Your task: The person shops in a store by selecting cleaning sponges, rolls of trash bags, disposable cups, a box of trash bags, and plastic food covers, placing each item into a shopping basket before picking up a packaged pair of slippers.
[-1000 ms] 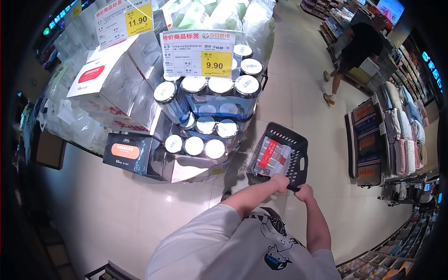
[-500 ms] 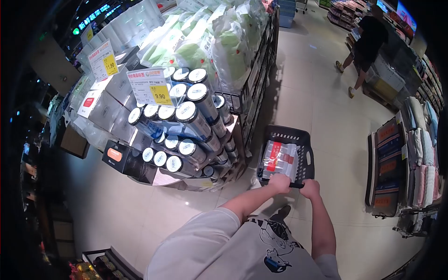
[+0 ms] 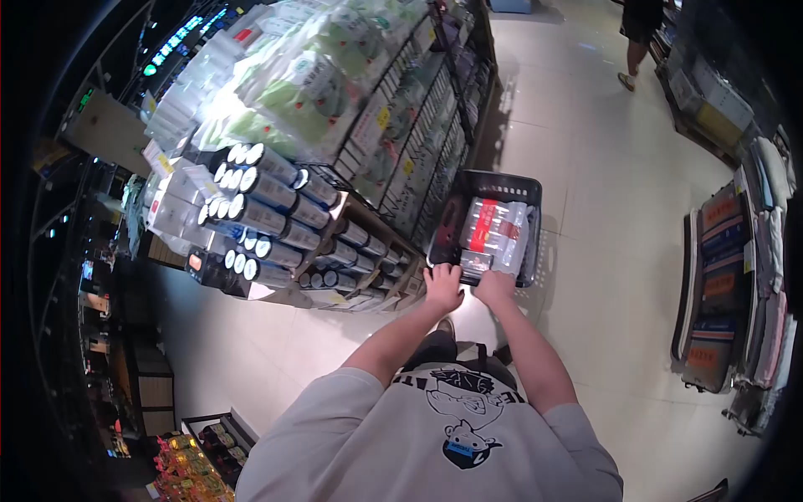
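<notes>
A black plastic shopping basket (image 3: 532, 243) with slotted sides hangs or rests low ahead of me, beside the shelf. Inside lies a clear-wrapped pack (image 3: 498, 227) with a red label, its contents hard to make out. My right hand (image 3: 495, 287) is closed on the basket's near edge, where the handle is mostly hidden under the fingers. At the near left corner is my left hand (image 3: 443, 287), fingers apart; whether it touches the rim is unclear.
To the left stands a display of dark canisters with white lids (image 3: 276, 201), with green-white bagged packs (image 3: 309, 92) above and behind. Folded textiles (image 3: 719, 276) hang on a rack at right. A person's leg (image 3: 636, 63) shows farther up the aisle.
The basket has moved left and farther ahead, nearer the shelf. My left hand has shifted to its near left corner with fingers spread. The other person has moved farther up the aisle.
</notes>
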Demonstrator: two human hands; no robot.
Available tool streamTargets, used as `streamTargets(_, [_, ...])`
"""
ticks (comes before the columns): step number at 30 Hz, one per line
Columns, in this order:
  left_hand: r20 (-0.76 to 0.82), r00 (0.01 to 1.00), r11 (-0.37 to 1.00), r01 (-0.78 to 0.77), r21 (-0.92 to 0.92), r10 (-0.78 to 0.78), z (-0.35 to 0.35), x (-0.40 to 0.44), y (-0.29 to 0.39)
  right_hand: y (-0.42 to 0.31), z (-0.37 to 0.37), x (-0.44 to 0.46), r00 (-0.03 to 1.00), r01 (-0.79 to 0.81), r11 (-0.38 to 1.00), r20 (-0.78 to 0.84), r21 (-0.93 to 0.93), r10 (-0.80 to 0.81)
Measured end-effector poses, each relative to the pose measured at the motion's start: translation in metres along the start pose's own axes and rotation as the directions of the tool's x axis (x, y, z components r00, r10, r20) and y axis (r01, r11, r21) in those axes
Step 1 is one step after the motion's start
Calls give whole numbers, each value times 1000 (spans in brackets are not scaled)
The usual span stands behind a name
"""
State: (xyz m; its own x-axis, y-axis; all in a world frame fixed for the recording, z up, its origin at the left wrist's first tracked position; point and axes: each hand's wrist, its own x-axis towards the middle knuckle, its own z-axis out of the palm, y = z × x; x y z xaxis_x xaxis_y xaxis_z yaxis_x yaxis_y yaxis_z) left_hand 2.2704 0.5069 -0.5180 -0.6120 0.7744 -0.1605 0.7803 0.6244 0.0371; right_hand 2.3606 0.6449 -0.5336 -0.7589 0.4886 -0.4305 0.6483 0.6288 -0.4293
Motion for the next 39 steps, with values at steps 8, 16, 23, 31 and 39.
streamTargets(8, [246, 967, 996, -82, 22, 74, 5, 26, -39, 21, 24, 26, 920, 276, 921, 203, 274, -336])
streamTargets(16, [188, 970, 988, -154, -7, 153, 6, 94, -16, 51, -13, 87, 968, 207, 964, 109, 165, -227])
streamTargets(23, [278, 920, 955, -230, -189, 276, 20, 174, -12, 68, -51, 151, 966, 146, 988, 226, -59, -129])
streamTargets(31, [307, 935, 978, -134, -161, 179, -2, 254, -23, 44, -98, 211, 975, 115, 993, 197, -40, -105])
streamTargets(39, [175, 977, 988, -105, -110, 123, -49, 348, -34, 29, -147, 275, 994, 54, 998, -101, 38, -50])
